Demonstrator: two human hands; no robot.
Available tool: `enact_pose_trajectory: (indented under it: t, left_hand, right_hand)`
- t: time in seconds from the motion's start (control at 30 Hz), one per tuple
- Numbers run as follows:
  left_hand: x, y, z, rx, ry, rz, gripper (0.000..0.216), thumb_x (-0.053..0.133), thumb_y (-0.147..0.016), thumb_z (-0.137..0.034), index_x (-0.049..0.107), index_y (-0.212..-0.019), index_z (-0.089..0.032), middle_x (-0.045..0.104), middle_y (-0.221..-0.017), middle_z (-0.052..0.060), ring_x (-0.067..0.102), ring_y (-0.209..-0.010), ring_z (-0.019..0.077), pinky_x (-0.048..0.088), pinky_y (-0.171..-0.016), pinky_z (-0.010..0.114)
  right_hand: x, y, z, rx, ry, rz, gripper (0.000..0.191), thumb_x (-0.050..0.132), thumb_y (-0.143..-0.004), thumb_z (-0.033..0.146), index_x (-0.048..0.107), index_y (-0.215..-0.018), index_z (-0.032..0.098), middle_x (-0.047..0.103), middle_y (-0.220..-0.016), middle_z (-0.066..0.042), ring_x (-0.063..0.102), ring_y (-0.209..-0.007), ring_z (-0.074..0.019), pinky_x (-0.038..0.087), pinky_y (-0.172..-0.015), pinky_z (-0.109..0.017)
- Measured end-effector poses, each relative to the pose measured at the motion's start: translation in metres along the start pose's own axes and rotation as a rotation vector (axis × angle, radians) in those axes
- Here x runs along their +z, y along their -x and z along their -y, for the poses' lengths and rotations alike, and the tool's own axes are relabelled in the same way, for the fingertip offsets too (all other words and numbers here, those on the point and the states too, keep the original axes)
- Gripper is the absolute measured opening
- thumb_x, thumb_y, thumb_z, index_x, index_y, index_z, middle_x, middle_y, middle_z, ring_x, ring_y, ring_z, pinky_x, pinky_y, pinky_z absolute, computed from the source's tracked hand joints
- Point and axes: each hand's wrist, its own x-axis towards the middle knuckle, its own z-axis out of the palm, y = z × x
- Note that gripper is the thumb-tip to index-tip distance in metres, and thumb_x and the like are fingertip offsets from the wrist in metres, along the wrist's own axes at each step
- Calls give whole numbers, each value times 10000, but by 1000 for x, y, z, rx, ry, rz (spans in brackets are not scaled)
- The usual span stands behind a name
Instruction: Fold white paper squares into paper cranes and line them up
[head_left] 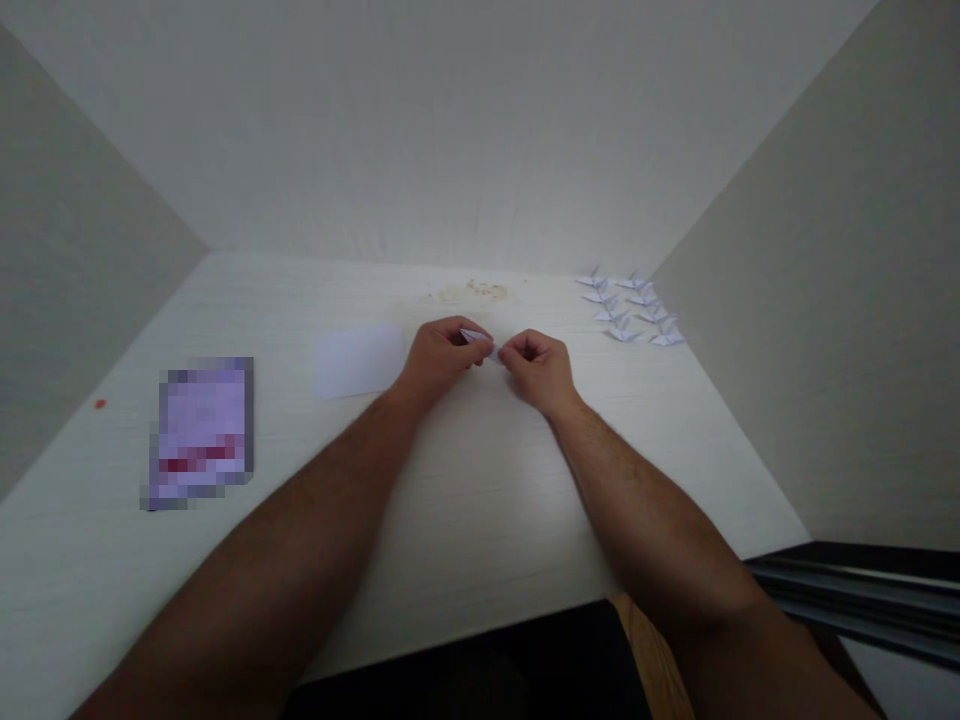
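Note:
Between my two hands, above the middle of the white table, is a small piece of folded white paper (pixel 472 336). My left hand (pixel 445 352) pinches its body between thumb and fingers, with a pointed end showing over the thumb. On the other side, my right hand (pixel 538 366) has thumb and forefinger pressed together at the paper's right tip. Most of the paper is hidden by the fingers, so its full shape cannot be made out. Just left of my left hand lies a flat stack or sheet of white paper (pixel 356 362).
Several folded paper cranes (pixel 616 330) stand in two rows at the back right, near the right wall. A blurred-out purple packet (pixel 201 425) lies at the left, with a small red spot (pixel 100 404) beyond it. Brownish marks (pixel 486 290) show near the back wall.

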Motion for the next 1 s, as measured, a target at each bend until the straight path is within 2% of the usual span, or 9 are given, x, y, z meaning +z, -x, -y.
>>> enact_pose_trajectory:
  t: [0.37,0.67,0.87,1.0]
  left_hand:
    - [1,-1,-2,-11,-2,-54,203,803,-616,-248,709,-786,-189,536,-504,-63,414,-459,72,308,-466,215]
    - [1,0,1,-46,5,-68,192,786,-638,-258,662,-763,-181,609,-545,-29,531,-489,104,380,-481,219]
    - [2,2,-3,-23,17,-12,161,761,-638,-216,628,-716,-170,652,-581,-13,596,-531,114,448,-536,228]
    - [2,1,0,-3,36,9,162,757,-652,-222,651,-763,-170,654,-574,-17,609,-539,118,463,-546,230]
  right_hand:
    - [0,-1,-2,21,18,26,205,686,-723,375,621,-642,199,564,-575,35,453,-552,-101,355,-536,-254]
    - [2,-3,-2,48,-31,29,198,705,-709,391,673,-712,196,634,-636,8,501,-574,-111,394,-548,-256]
    - [0,-3,-6,33,10,0,184,681,-721,361,633,-657,195,589,-589,25,473,-552,-101,359,-526,-245]
    - [0,-3,-6,42,-28,23,176,685,-718,353,643,-664,191,594,-580,26,472,-532,-97,364,-521,-248]
